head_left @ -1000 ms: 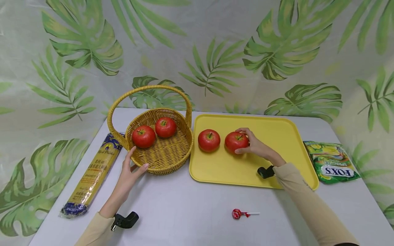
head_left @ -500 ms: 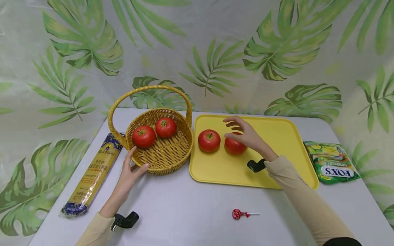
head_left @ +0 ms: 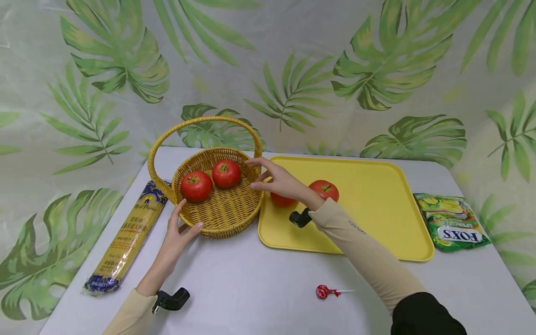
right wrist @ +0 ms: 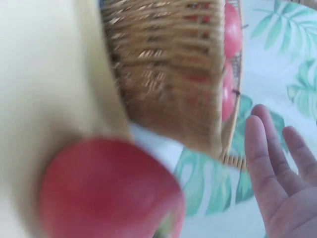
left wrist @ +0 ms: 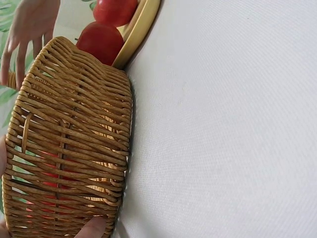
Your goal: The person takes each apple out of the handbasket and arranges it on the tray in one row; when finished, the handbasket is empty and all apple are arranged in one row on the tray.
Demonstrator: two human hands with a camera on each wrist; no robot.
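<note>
My left hand [head_left: 177,237] holds the near left side of the wicker basket [head_left: 226,218], its thumb [left wrist: 94,228] against the woven outer wall and a finger at the rim. Two red apples lie inside, a left apple [head_left: 196,186] and a back apple [head_left: 226,173]. My right hand [head_left: 284,181] is over the tray's left end with fingers extended and nothing in them. Its fingertips reach across the basket's right rim in the head view. Beneath it, one apple [head_left: 282,200] on the yellow tray [head_left: 368,218] is partly hidden; another apple [head_left: 324,188] sits beside the wrist.
A spaghetti pack [head_left: 130,232] lies left of the basket, close to its handle [head_left: 205,119]. Right of the tray is a green Fox's bag [head_left: 452,221]. A red lollipop [head_left: 322,291] lies on the white table [head_left: 251,288] at the front. Leaf-patterned cloth hangs behind.
My right hand has left the right-hand apple on the tray and moved leftward over the other one to the basket's rim. My left hand has stayed on the basket.
</note>
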